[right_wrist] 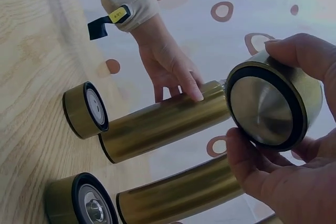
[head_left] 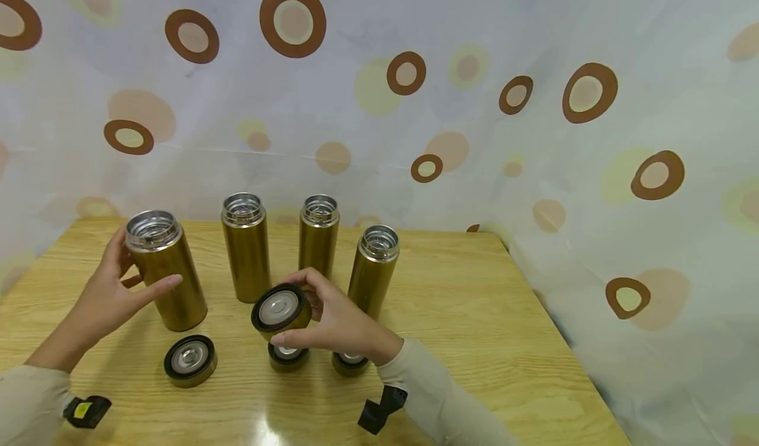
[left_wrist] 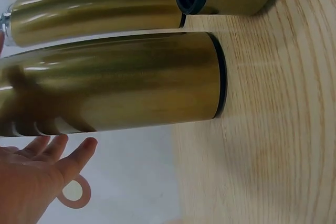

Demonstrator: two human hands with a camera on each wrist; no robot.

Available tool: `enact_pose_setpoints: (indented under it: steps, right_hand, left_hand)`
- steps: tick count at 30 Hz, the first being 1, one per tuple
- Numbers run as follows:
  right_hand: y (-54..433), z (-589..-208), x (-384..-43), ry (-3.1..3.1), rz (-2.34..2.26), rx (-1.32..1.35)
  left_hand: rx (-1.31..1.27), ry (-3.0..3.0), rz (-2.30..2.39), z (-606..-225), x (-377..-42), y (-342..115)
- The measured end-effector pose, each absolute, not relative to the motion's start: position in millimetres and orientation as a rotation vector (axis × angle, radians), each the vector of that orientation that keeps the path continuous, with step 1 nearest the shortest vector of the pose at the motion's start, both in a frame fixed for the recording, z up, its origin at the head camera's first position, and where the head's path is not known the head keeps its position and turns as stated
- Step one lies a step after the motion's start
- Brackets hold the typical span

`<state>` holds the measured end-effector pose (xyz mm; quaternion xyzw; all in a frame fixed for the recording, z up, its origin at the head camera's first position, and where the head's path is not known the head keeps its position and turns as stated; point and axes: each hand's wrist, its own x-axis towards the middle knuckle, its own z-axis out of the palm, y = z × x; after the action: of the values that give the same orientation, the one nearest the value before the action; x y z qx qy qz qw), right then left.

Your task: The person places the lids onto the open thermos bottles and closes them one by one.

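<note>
My left hand (head_left: 122,292) is around the upper part of an uncapped gold thermos bottle (head_left: 174,284), thumb stretched across the front. In the left wrist view, its extended fingers (left_wrist: 79,156) lie along the bottle's side, a slim gap showing by the nearest fingertip. The bottle stands upright on the table. Between thumb and fingers, my right hand (head_left: 338,321) holds a round gold lid (head_left: 279,309) above the tabletop, its pale inner face turned up. From below, the right wrist view shows the brushed-metal disc of this lid (right_wrist: 262,111) inside a black ring.
Three more uncapped gold bottles stand in a row: one (head_left: 248,255), another (head_left: 318,238) and a third (head_left: 372,271). On the wooden table (head_left: 474,340) lie three lids: a left one (head_left: 191,360), a middle one (head_left: 288,360) and a right one (head_left: 351,365). A patterned curtain (head_left: 379,103) hangs behind.
</note>
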<state>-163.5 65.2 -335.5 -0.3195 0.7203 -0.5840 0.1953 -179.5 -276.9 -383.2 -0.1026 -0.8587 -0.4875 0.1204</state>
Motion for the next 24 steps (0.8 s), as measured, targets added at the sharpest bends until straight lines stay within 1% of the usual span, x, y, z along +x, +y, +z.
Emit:
enact_pose_setpoints:
  steps: [7, 15, 24]
  right_hand:
    - [65.4, -336.9, -164.4, 2.035, -1.573, -0.897]
    - [66.8, -339.7, -168.8, 1.996, -1.658, -0.923]
    - [64.5, -332.6, -172.3, 1.988, -1.684, -0.926]
  left_hand:
    - [-0.258, -2.554, -1.382, -386.3, -180.7, -278.6]
    - [-0.225, -2.596, -1.338, -388.1, -182.4, -281.3]
    - [-0.231, -2.588, -1.340, -387.1, -183.7, -279.1]
